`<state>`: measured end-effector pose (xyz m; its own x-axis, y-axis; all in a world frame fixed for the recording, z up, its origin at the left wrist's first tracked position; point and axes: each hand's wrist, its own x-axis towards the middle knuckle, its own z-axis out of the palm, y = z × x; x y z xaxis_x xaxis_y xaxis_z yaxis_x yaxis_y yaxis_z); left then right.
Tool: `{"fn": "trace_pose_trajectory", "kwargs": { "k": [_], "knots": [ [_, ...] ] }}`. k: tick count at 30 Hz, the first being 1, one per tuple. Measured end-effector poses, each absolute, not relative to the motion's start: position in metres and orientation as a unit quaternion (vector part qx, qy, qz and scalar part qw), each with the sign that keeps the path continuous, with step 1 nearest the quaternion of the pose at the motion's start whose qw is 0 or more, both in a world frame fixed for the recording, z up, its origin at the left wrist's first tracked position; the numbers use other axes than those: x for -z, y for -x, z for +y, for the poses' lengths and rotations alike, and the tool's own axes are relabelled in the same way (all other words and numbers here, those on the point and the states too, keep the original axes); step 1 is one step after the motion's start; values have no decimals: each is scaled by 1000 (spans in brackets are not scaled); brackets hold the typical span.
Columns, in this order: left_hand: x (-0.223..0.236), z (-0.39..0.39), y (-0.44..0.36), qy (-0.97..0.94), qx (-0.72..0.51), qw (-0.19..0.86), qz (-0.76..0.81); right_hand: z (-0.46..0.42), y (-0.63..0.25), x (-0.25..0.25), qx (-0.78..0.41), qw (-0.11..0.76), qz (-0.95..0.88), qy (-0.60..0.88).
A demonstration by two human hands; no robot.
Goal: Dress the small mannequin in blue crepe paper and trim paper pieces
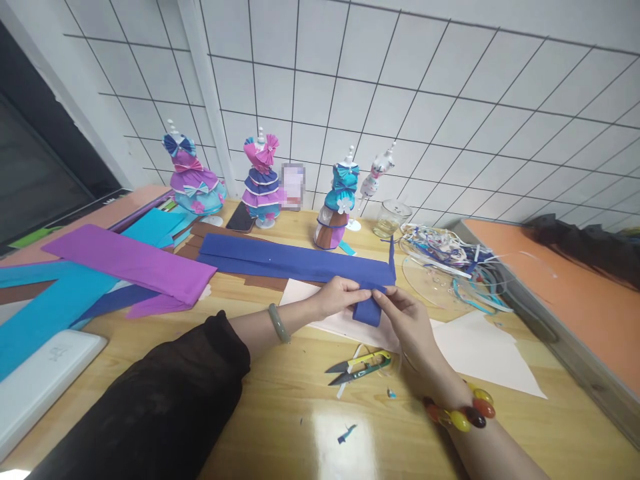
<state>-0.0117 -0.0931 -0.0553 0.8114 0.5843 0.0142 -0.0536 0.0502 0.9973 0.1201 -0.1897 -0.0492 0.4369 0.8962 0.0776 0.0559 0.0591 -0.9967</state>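
My left hand [336,293] and right hand [406,319] each grip one blue crepe strip [295,261]; four dress models [263,179] behind, one snips [357,367] near

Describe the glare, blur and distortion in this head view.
Head view: bright glare on the glossy table near the snips; a pixelated patch behind the dress models; wall grid lines bow; both hands, left hand and right hand, on the blue strip look sharp.

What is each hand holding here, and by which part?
Both the left hand and the right hand pinch the folded right end of the long blue crepe paper strip between their fingertips.
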Motion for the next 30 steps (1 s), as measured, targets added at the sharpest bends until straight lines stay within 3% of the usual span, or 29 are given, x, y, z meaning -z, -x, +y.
{"fn": "trace_pose_trajectory", "kwargs": {
  "k": [8, 30],
  "knots": [
    [57, -98, 10, -579, -114, 792, 156, -190, -120, 47, -337, 613, -382, 604],
    [63, -95, 10, -603, -58, 778, 165, -187, -126, 49, -357, 616, -352, 608]
  ]
}}
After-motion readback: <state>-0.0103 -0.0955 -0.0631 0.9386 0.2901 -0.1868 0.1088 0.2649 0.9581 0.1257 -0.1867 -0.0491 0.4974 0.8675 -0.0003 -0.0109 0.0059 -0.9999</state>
